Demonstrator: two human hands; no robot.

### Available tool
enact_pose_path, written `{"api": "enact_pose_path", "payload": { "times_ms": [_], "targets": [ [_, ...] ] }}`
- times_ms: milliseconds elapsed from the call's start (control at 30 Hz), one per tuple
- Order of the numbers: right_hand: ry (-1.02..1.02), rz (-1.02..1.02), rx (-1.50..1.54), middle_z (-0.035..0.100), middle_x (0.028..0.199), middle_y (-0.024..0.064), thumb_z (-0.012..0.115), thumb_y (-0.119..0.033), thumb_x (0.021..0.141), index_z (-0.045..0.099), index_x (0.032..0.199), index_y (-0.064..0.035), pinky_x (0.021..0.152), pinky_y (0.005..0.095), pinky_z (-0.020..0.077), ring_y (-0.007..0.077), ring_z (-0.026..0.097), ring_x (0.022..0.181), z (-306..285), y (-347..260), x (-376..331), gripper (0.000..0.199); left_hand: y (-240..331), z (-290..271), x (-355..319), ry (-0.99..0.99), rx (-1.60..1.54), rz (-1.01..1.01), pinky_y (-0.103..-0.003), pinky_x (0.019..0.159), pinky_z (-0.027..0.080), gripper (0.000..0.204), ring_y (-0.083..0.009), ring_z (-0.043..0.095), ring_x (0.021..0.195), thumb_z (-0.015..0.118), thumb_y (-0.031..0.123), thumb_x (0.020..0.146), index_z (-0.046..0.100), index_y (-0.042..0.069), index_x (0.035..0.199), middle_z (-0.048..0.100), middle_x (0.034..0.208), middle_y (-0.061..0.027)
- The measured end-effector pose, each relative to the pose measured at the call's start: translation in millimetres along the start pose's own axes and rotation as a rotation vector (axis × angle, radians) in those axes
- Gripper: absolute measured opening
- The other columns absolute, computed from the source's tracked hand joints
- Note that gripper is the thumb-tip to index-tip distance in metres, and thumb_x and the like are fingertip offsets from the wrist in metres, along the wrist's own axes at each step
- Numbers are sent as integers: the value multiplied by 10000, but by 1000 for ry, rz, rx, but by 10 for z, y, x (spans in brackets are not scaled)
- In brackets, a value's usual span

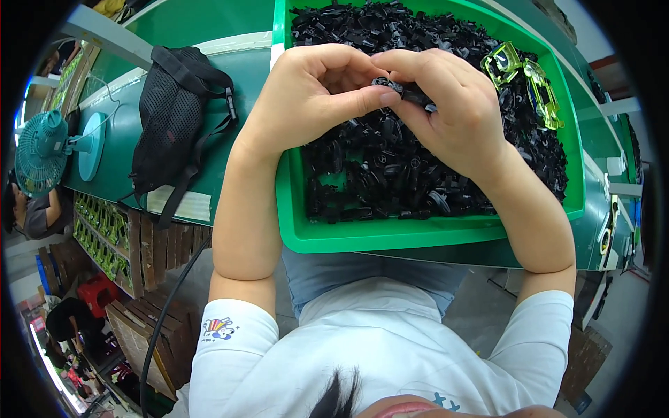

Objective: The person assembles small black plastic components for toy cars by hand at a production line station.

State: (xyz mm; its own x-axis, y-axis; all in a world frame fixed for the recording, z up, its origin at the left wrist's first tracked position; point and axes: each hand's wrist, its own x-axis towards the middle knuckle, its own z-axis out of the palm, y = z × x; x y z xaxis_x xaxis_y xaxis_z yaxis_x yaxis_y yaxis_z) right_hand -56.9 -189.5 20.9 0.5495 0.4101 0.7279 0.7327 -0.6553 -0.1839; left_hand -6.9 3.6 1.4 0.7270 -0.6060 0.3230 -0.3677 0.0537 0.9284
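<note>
We pinched one small black part [401, 89] between both hands, left hand [306, 97] and right hand [453, 111], fingers closed on it above the green tray [362, 237] (heaped with black parts [390, 174], so plenty seemed left).

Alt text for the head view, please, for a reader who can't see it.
Seen from above, a person's left hand and right hand pinch a small black plastic part together over a green bin heaped with similar black parts. Yellow-green pieces lie in the bin's far right corner; a black mesh bag sits on the green table to the left.
</note>
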Motion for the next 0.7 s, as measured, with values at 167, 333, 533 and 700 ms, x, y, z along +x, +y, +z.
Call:
{"api": "enact_pose_path", "payload": {
  "times_ms": [167, 333, 533, 700],
  "targets": [
    [-24, 82, 13, 668, 830, 49, 771, -69, 703, 635, 1085, -120, 685, 349, 539, 241, 662, 784, 18, 47, -39, 409, 10, -2, 5, -12, 142, 30, -201, 671, 528, 246, -82, 658, 769, 770, 54, 823, 677, -20, 1038, 709, 909, -52],
    [-110, 222, 159, 664, 1012, 111, 839, -143, 650, 544, 1284, -125, 807, 369, 542, 284, 657, 913, -73, 45, -28, 699, -81, -55, 21, 121, 110, 148, -224, 791, 534, 301, -101, 664, 855, 770, -1, 800, 669, -16, 1084, 698, 946, -48],
    [-224, 610, 634, 692, 947, 60, 765, -146, 841, 617, 1149, -19, 776, 253, 542, 113, 671, 860, -96, 129, -55, 365, -137, -7, 82, 203, 78, 277, -229, 706, 528, 300, -94, 644, 759, 824, 55, 747, 676, 16, 1005, 687, 868, -26],
    [-119, 688, 824, 695, 913, 59, 724, -103, 874, 623, 1088, 17, 752, 236, 556, 105, 676, 818, -45, 97, -65, 264, -129, 5, 86, 195, 89, 273, -231, 704, 533, 282, -99, 651, 749, 820, 54, 743, 664, 13, 975, 685, 864, -34]
  ]
}}
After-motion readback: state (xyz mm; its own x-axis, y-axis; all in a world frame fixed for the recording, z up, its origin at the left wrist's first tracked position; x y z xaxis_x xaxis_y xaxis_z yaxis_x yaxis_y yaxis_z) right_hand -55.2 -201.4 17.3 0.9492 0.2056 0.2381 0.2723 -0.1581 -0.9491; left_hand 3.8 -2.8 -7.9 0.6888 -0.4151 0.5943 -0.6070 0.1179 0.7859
